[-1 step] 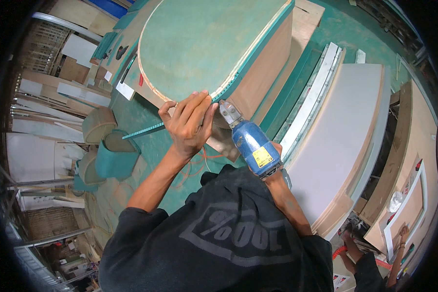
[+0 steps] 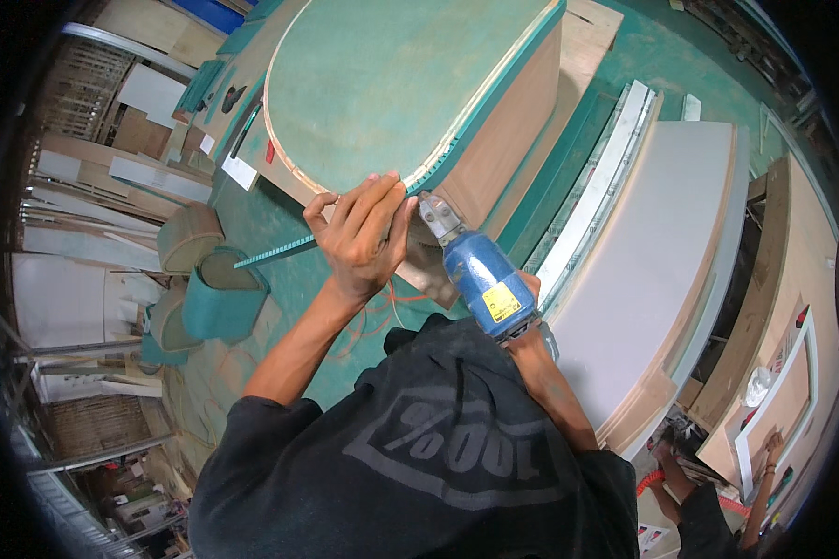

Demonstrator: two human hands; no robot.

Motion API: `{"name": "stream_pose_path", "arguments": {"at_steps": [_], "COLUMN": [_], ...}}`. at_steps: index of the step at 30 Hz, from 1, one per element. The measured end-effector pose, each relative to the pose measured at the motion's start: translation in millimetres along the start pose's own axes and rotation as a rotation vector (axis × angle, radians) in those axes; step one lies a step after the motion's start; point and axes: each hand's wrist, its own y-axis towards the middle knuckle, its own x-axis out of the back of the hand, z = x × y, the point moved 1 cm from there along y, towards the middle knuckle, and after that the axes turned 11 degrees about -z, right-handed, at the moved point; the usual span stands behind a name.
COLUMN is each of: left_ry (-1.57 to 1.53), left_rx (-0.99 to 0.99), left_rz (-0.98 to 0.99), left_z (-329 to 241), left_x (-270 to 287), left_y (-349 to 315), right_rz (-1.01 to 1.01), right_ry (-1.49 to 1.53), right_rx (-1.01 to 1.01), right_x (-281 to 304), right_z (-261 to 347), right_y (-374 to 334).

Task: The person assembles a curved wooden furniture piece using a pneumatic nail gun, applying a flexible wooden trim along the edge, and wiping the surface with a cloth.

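My left hand (image 2: 364,238) presses a narrow green notched strip (image 2: 275,252) against the rounded near end of a large green-topped panel piece (image 2: 401,84). Its fingers lie close together over the panel's edge, and the strip's loose tail sticks out to the left. My right hand (image 2: 529,334) is closed around a blue nail gun (image 2: 488,284), whose body hides most of the fingers. The tool's silver nose sits at the strip, just right of my left fingertips. Beyond it, the strip follows the panel's right edge; its notches show near the bend.
Curved green-and-wood pieces (image 2: 222,296) stand on the floor at left. To the right lies a long curved pale panel (image 2: 657,252) beside a white strip (image 2: 595,191). An orange hose (image 2: 368,321) trails below the workpiece. A co-worker's arm (image 2: 763,484) reaches over a white frame at lower right.
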Motion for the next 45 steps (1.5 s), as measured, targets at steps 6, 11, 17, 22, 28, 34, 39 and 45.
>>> {"name": "stream_pose_path", "arguments": {"at_steps": [6,11,17,22,28,34,39,45], "left_ry": [-0.015,-0.016,-0.024,-0.020,-0.023,-0.031,-0.068,-0.116], "left_rx": [0.031,0.027,0.001,-0.047,-0.025,-0.058,-0.076,-0.080], "left_rz": [0.003,-0.025,-0.063,-0.043,-0.065,-0.071,-0.072,-0.060], "left_z": [-2,0,7,12,16,19,23,28], "left_x": [0,-2,-6,-2,2,0,-2,-3], "left_y": [0,-2,-7,-8,-13,-14,-12,-11], "right_rz": [0.008,0.032,0.057,0.053,0.037,0.006,-0.066,-0.039], "right_ry": [-0.061,-0.080,-0.025,-0.113,-0.082,-0.080,-0.082,-0.086], "right_rx": [0.090,0.060,0.039,0.230,0.221,0.115,0.138,0.103], "right_x": [-1,0,-1,-3,-15,-20,-24,-22], "right_z": [10,9,15,15,13,9,14,13], "right_y": [8,5,7,5,-1,-11,-10,-11]}}
